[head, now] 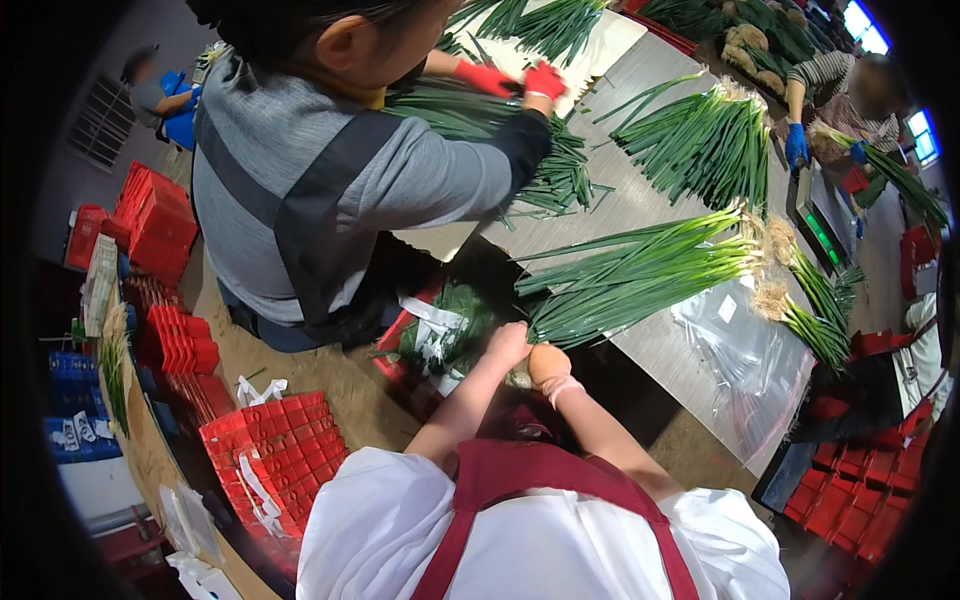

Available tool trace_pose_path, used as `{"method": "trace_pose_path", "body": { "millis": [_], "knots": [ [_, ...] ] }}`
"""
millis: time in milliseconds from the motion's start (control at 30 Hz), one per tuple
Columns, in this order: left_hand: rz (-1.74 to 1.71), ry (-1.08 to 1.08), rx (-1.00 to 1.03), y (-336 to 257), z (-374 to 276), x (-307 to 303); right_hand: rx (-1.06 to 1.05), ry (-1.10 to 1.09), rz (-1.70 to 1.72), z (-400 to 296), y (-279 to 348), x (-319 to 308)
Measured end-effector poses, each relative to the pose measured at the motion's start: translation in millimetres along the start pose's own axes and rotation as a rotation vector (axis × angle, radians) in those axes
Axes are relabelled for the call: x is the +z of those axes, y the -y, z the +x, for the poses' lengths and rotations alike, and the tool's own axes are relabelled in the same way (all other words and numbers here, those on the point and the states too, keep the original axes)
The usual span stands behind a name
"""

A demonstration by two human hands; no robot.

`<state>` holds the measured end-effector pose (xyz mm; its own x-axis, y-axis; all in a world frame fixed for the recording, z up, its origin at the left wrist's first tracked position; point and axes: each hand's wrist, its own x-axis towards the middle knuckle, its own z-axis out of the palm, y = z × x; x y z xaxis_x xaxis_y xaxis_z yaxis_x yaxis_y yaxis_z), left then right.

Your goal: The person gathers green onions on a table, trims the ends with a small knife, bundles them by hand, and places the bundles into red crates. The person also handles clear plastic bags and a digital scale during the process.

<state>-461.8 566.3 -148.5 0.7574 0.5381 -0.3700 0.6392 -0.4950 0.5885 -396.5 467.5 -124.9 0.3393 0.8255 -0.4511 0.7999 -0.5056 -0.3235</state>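
Observation:
Close together at the near edge of the table, my left hand [509, 343] and my right hand [549, 364] meet by the leaf tips of a spread of green onions [645, 277]. The left hand is bare; a tan glove covers the right. Both hands have bent fingers, and what lies between them is hidden. The onions' green leaves reach towards me, while their white root ends lie to the right. Below the hands, to the left, a red crate [390, 352] holds cut green leaves [461, 300] and white strips [431, 322].
Clear plastic bags [727, 322] lie on the grey table [652, 345]. Beyond is another onion pile [705, 142]. At left, a co-worker in red gloves [544, 81] handles leaves. A scale [817, 225] stands at right. Stacked red crates [274, 450] flank me.

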Motion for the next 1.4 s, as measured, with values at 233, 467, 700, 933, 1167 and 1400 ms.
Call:
{"method": "trace_pose_path", "body": {
  "millis": [233, 467, 700, 933, 1167, 1400],
  "knots": [
    [0.299, 0.146, -0.314, 57, -23, -33, 0.054, -0.037, 0.104, -44, -42, 77],
    [-0.124, 0.061, -0.216, 40, 4, -7, -0.059, -0.126, 0.180, -82, -54, 52],
    [-0.511, -0.448, 0.144, 19, -17, -1, -0.003, -0.474, 0.402, -100, -52, 3],
    [-0.100, -0.367, 0.415, 1, -30, -14, 0.117, -0.378, 0.467, -50, -12, -19],
    [-0.014, -0.577, 0.486, -2, -34, -7, 0.073, -0.349, 0.477, -36, -4, -8],
    [-0.027, -0.570, 0.397, -5, -39, 0, -0.032, -0.195, 0.293, -13, -8, 14]
  ]
}}
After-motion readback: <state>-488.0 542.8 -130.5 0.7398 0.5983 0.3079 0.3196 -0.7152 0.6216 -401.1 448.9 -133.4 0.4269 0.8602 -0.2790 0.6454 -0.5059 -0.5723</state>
